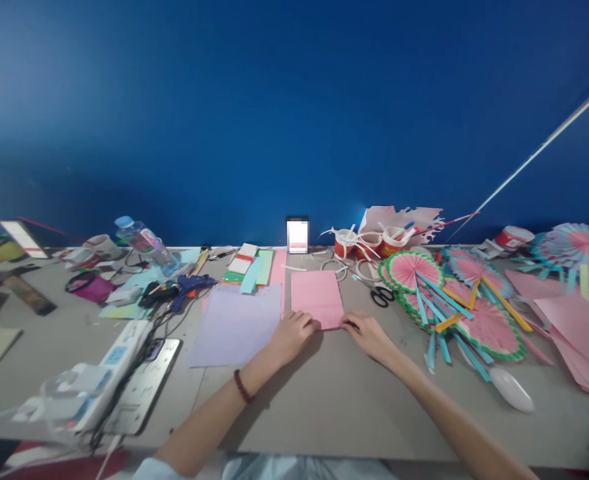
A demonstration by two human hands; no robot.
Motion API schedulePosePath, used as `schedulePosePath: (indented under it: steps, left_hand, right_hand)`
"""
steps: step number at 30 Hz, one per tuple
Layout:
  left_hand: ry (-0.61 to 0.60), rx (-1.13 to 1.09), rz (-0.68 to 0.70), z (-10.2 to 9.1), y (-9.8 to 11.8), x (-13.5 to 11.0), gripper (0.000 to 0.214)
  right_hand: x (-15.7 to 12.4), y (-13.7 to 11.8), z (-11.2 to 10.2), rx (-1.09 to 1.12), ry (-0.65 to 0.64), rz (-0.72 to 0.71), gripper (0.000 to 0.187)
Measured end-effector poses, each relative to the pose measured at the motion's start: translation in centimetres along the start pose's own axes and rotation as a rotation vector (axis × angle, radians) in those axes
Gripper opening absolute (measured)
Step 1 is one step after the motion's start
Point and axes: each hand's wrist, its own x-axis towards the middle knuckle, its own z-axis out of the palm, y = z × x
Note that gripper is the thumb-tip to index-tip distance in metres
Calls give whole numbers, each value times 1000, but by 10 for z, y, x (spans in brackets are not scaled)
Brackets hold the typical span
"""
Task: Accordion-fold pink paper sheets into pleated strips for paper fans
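A pink sheet of paper (316,291) lies on the table in front of me, its near edge looking folded into a narrow strip. My left hand (296,333) pinches the near left corner of it. At the near right corner, my right hand (365,331) has its fingers closed on the same edge. Left of the pink paper rests a lilac sheet (239,327), just beside my left hand. Black-handled scissors (382,297) lie beyond my right hand.
Pleated watermelon-coloured paper fans (492,327) and a white computer mouse (512,389) are on the right. At left are a power strip (117,370), a phone (144,387), a blue glue gun (187,290) and a water bottle (147,245). A lit phone (297,236) stands against the blue wall.
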Motion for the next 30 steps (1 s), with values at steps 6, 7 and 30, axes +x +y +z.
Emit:
schedulePosePath:
  steps: [6, 7, 30]
  left_hand:
    - [-7, -43, -8, 12, 3, 5, 20]
    - [-9, -65, -23, 12, 3, 6, 21]
    - [-39, -88, -2, -3, 0, 25, 26]
  right_hand:
    - [-8, 2, 5, -11, 14, -22, 20]
    - [-9, 3, 5, -7, 18, -27, 20]
    - [17, 6, -8, 202, -62, 350, 21]
